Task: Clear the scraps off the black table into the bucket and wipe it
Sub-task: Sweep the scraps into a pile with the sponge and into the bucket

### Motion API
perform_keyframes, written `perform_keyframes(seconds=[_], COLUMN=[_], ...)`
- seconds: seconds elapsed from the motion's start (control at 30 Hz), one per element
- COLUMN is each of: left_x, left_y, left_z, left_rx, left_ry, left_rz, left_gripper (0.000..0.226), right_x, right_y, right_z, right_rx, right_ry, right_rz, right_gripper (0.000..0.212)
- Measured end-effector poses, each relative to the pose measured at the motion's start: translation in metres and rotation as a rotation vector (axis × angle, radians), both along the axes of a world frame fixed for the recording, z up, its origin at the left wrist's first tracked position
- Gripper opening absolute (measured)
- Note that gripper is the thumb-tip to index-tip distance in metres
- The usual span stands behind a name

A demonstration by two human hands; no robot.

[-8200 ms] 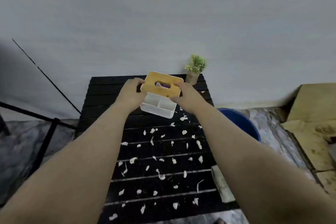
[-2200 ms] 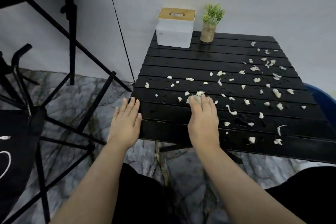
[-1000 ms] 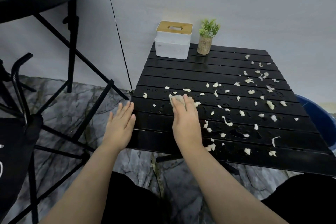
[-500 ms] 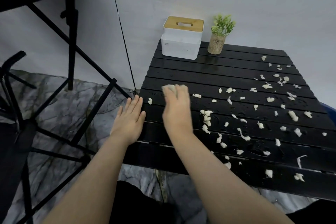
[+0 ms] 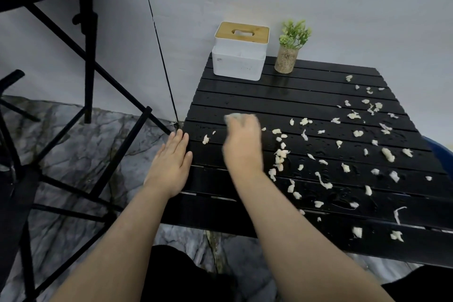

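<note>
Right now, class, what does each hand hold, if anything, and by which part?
The right hand presses a pale wad under its fingertips; the grip is blurred. The left hand holds nothing, lying flat at the table edge.

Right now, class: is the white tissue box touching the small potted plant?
Apart. The head view shows a clear strip of black table between the tissue box and the potted plant.

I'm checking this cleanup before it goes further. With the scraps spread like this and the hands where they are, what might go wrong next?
1. The scraps lie on a wet-looking slatted black table; they may smear, stick or drop through the gaps.
2. The bucket only peeks out past the right edge, so a broad sweep by the right hand might miss it.
3. One scrap lies near the left hand and might get left behind.
</note>
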State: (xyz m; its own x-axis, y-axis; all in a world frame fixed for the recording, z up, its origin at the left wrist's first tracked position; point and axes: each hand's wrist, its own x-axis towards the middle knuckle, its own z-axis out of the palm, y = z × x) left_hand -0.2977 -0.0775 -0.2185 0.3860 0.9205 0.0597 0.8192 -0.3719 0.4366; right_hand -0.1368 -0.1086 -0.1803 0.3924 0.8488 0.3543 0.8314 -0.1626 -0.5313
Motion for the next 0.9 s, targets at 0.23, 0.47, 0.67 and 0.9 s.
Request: perform_keyframes(seconds=[0.23, 0.47, 0.67, 0.9], left_x=[0.000, 0.002, 0.001, 0.057], left_y=[0.001, 0.000, -0.001, -0.015], left_z=[0.001, 0.002, 0.007, 0.018], left_rx=[0.016, 0.065, 0.020, 0.014], left_ry=[0.044, 0.074, 0.119, 0.018], left_rz=[0.012, -0.018, -0.010, -0.164], left_gripper=[0.052, 0.051, 0.051, 0.050], right_x=[-0.002, -0.001, 0.020, 0.105], right_y=[-0.006, 0.004, 0.022, 0.000], right_z=[-0.009, 0.011, -0.007, 0.008], right_rx=[-0.185, -0.100, -0.257, -0.188], right_ry=[-0.089, 0.020, -0.126, 0.081], right_rz=[0.105, 0.018, 0.030, -0.246], right_gripper=[0.034, 0.038, 0.042, 0.044])
